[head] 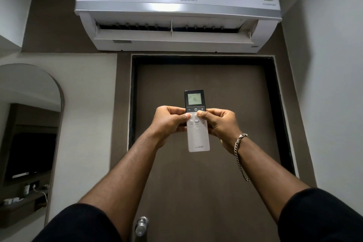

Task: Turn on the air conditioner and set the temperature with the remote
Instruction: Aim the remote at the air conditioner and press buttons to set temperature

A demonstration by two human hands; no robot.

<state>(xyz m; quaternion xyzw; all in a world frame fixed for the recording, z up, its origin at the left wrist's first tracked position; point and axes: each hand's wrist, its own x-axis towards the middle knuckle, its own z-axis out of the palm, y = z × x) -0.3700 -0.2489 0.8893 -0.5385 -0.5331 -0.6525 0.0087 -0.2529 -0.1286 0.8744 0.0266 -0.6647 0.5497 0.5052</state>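
The left hand and right hand are clamping the remote mid-body; it is looking light, rigid and best pinched by its edges.

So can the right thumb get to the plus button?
Probably yes: the right hand holds the remote, its thumb resting just below the plus button, with nothing between.

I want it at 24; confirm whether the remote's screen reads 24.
No, the remote screen shows 16, matching the 16 lit on the air conditioner above the door.
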